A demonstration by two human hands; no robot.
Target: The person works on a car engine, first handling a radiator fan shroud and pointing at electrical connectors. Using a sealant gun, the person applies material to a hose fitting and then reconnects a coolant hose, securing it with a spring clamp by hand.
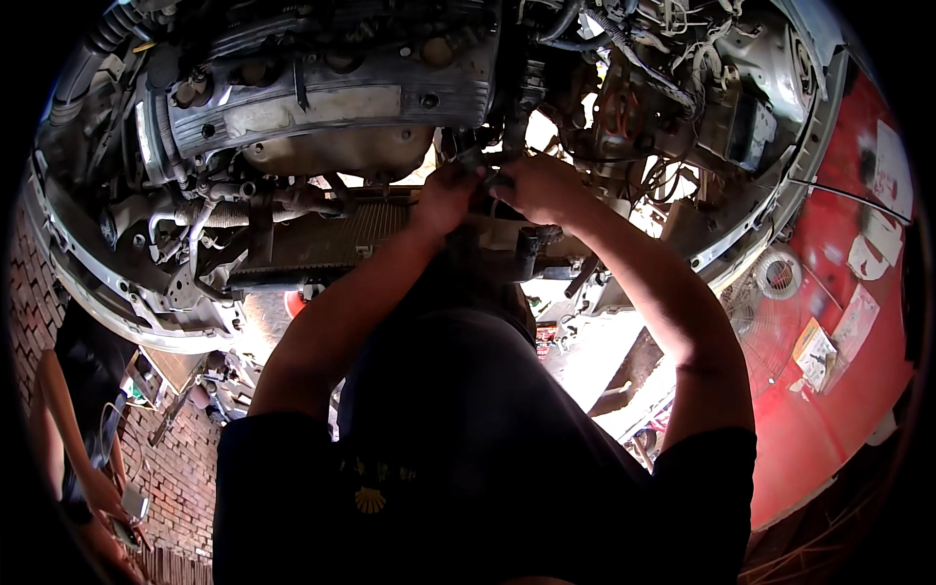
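Both of my arms reach into a car's engine bay, where the hands almost meet beside the dark engine (361,73). My left hand (447,200) is closed, its fingertips at a dark part I cannot make out. Just to its right, my right hand (539,187) is curled around the same spot, and shadow hides what it grips. A dark vertical hose or pipe (529,83) comes down above the hands. Below the right hand sits a short black pipe end (531,249). The radiator (327,234) lies to the left, under my left forearm.
The car's front frame rail (127,317) curves around the bay. Loose wiring (707,58) hangs at the upper right. A red panel (814,439) with papers and a white round grille (778,273) lies at right. Another person's arm (83,453) shows at lower left, above brick paving (180,478).
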